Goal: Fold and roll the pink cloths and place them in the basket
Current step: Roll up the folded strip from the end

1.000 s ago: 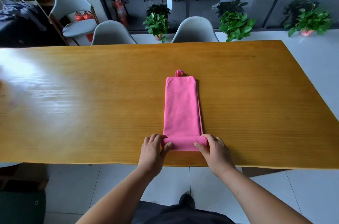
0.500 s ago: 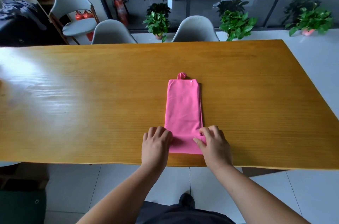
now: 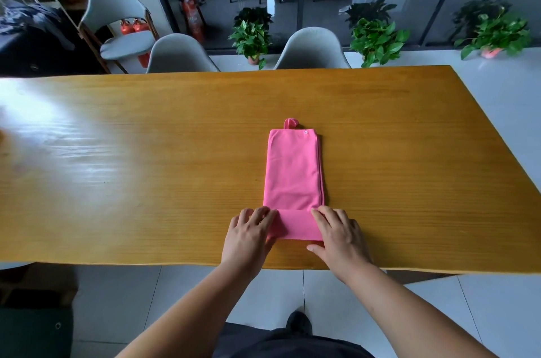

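1. Near the front edge of the wooden table (image 3: 146, 167), a little right of its middle, the pink cloth (image 3: 292, 173) lies folded into a narrow strip, with its near end turned into a low roll (image 3: 295, 224).
2. The left hand (image 3: 248, 236) and right hand (image 3: 341, 236) each press on one end of the roll. Their fingers are nearly straight and clasp nothing, probably so both ends advance evenly and tightly.
3. The strip's long axis runs from the front edge to the far edge, and its hanging loop (image 3: 290, 123) points away.
4. No basket shows.
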Demonstrator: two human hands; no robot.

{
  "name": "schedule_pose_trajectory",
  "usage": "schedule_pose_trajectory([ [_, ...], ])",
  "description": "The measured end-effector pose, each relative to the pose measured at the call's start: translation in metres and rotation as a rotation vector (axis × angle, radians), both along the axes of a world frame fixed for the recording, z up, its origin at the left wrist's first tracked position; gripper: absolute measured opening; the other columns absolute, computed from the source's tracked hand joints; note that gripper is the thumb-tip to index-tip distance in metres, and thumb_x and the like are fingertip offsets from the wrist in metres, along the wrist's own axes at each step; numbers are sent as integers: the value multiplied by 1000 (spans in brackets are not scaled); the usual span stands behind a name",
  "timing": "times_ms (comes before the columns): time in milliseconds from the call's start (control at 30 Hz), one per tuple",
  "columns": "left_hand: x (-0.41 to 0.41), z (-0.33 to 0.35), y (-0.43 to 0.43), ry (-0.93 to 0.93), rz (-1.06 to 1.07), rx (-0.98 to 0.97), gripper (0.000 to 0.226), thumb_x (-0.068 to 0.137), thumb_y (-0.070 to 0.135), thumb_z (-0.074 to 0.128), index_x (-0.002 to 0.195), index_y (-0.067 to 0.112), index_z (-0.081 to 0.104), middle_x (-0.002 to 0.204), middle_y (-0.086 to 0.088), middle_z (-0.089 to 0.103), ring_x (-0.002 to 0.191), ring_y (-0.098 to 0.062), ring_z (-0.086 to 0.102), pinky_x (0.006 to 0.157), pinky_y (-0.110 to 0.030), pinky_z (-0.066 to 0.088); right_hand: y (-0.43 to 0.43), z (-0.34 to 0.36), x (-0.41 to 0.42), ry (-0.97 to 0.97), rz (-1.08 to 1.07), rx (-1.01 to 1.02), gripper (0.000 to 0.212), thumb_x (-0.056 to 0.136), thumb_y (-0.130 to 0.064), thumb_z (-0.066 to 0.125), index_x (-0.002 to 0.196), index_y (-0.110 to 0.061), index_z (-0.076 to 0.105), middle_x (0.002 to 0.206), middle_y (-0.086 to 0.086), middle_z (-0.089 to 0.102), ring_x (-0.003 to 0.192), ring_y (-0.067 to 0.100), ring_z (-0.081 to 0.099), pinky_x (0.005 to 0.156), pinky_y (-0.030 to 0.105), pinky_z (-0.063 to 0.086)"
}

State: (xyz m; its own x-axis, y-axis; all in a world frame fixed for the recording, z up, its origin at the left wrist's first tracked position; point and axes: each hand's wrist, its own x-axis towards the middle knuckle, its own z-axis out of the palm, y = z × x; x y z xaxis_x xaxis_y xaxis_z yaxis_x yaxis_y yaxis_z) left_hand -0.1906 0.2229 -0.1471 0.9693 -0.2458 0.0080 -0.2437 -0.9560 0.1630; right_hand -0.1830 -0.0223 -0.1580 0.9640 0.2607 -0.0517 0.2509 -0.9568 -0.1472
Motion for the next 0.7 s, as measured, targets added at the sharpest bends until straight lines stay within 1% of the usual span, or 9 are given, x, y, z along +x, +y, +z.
schedule_pose_trajectory([
  [67, 1, -2, 0, 9, 23, -40, 65, 91, 47, 74, 148, 30, 47, 143, 10, 56, 123, -24, 53, 98, -39, 48, -3, -2, 1, 6, -28, 61, 81, 88, -56, 73, 158, -30, 41, 151, -16, 45, 129, 14, 45, 101, 34, 46],
  [167, -3, -6, 2, 45, 81, -134, 63, 94, 48, 71, 148, 29, 45, 144, 14, 55, 125, -21, 49, 98, -37, 45, -6, -2, 0, 64, -121, 247, 73, 89, -50, 75, 153, -35, 44, 147, -18, 52, 126, 11, 47, 103, 31, 45],
  [267, -5, -11, 6, 92, 114, -244, 55, 96, 50, 68, 144, 34, 46, 137, 17, 59, 126, -19, 46, 98, -36, 42, -9, 5, -5, 109, -180, 397, 59, 89, -48, 77, 140, -36, 52, 129, -16, 62, 118, 14, 52, 93, 33, 48],
  [367, -7, -14, 12, 102, 131, -311, 53, 99, 65, 57, 142, 36, 51, 136, 18, 62, 131, -21, 42, 103, -41, 41, -12, 17, -6, 215, -226, 495, 53, 93, -55, 70, 140, -36, 55, 112, -23, 48, 115, 15, 54, 92, 36, 51],
  [433, -8, -16, 14, 86, 131, -318, 58, 99, 75, 45, 140, 36, 54, 137, 19, 60, 129, -20, 42, 103, -42, 42, -14, 21, -5, 258, -223, 520, 52, 94, -57, 67, 139, -34, 57, 105, -31, 40, 114, 15, 54, 94, 38, 51],
  [500, -9, -16, 13, 78, 119, -311, 62, 99, 78, 38, 138, 34, 57, 134, 19, 57, 123, -18, 42, 101, -40, 43, -15, 19, -4, 258, -215, 543, 51, 94, -59, 66, 136, -30, 60, 103, -33, 41, 113, 15, 53, 93, 37, 51],
  [533, -8, -14, 13, 83, 112, -309, 63, 99, 79, 35, 137, 33, 58, 131, 18, 57, 120, -17, 42, 100, -40, 43, -15, 18, -4, 255, -219, 549, 52, 93, -63, 63, 132, -29, 62, 105, -31, 45, 113, 14, 53, 93, 37, 50],
  [600, -8, -10, 12, 106, 114, -321, 64, 99, 79, 33, 135, 32, 58, 125, 17, 59, 118, -16, 43, 99, -40, 44, -16, 11, -3, 258, -238, 550, 62, 89, -76, 53, 125, -27, 64, 111, -19, 52, 113, 12, 52, 91, 35, 50],
  [700, -9, -2, 9, 131, 162, -369, 53, 100, 71, 40, 134, 33, 54, 114, 12, 65, 116, -15, 45, 95, -38, 43, -16, 4, -4, 289, -280, 542, 77, 82, -88, 42, 116, -23, 66, 109, -12, 54, 104, 11, 55, 86, 34, 52],
])
